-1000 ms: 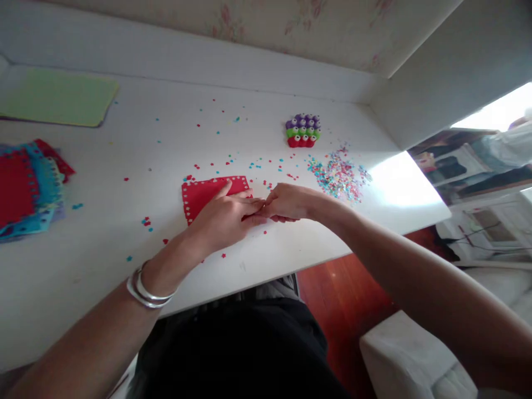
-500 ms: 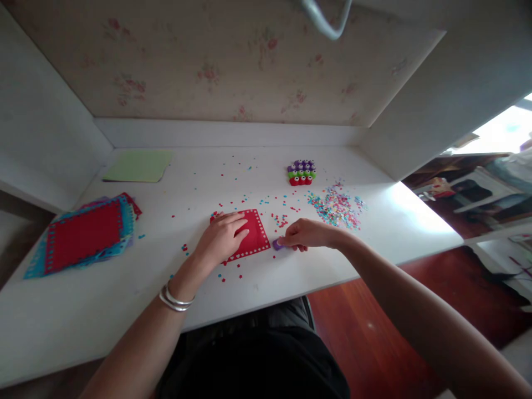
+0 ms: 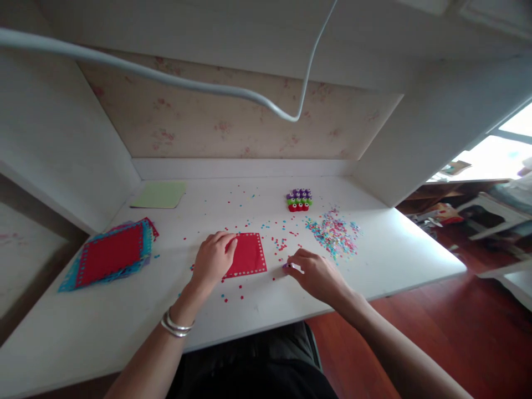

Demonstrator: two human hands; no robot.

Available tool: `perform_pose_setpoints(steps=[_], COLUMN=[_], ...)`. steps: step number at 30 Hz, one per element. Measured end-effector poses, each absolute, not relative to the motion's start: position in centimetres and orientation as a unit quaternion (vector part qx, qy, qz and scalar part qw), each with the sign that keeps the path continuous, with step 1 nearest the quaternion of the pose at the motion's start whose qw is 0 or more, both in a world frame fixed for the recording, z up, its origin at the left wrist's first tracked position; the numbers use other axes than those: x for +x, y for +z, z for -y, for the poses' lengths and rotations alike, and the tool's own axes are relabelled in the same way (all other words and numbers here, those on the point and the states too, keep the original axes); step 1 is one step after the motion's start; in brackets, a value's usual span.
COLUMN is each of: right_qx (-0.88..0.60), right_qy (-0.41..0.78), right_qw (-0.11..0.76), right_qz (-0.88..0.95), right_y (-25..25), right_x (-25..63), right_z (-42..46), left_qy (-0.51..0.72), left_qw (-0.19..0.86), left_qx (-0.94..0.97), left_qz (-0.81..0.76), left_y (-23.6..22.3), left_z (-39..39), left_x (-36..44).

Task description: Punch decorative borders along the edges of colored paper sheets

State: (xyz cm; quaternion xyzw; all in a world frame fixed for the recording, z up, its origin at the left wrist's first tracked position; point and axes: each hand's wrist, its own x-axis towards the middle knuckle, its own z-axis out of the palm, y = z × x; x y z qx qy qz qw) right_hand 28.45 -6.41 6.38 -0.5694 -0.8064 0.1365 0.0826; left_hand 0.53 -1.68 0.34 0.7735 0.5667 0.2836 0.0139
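A red paper sheet (image 3: 248, 254) with small shapes punched along its border lies on the white table. My left hand (image 3: 213, 257) rests over its left part, fingers spread a little and the thumb apart; the fingertips partly cover the sheet. To the right of the sheet, my right hand (image 3: 313, 272) has thumb and fingers closed round a small purple craft punch (image 3: 287, 266), low over the table. Most of the punch is hidden by the fingers. Red and blue punched-out bits (image 3: 280, 243) lie scattered between the hands.
At the back stands a block of purple, green and red craft punches (image 3: 299, 200). A confetti pile (image 3: 336, 235) lies right of it. On the left are a stack of punched red and blue sheets (image 3: 112, 252) and pale green paper (image 3: 160, 195). A white cable (image 3: 187, 83) hangs overhead.
My hands have parted: the right moved off the sheet's right edge with the purple punch, and the left slid toward the sheet's left side. My view has tilted up.
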Motion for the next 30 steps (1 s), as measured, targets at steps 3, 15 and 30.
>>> perform_pose_setpoints(steps=[3, 15, 30], right_qx=[-0.552, -0.644, -0.69], right_qy=[0.152, 0.317, 0.046], right_qw=[0.1, 0.188, 0.138], right_qz=[0.814, 0.671, 0.709], right_y=[6.2, 6.4, 8.1], right_x=[28.4, 33.6, 32.8], right_z=[6.7, -0.6, -21.9], left_qy=[0.274, 0.222, 0.212], left_qw=[-0.001, 0.015, 0.034], left_qx=[0.751, 0.737, 0.718], left_qz=[-0.601, -0.638, -0.662], left_y=[0.1, -1.2, -0.6], left_z=[2.6, 2.8, 2.7], left_x=[-1.2, -2.5, -2.2])
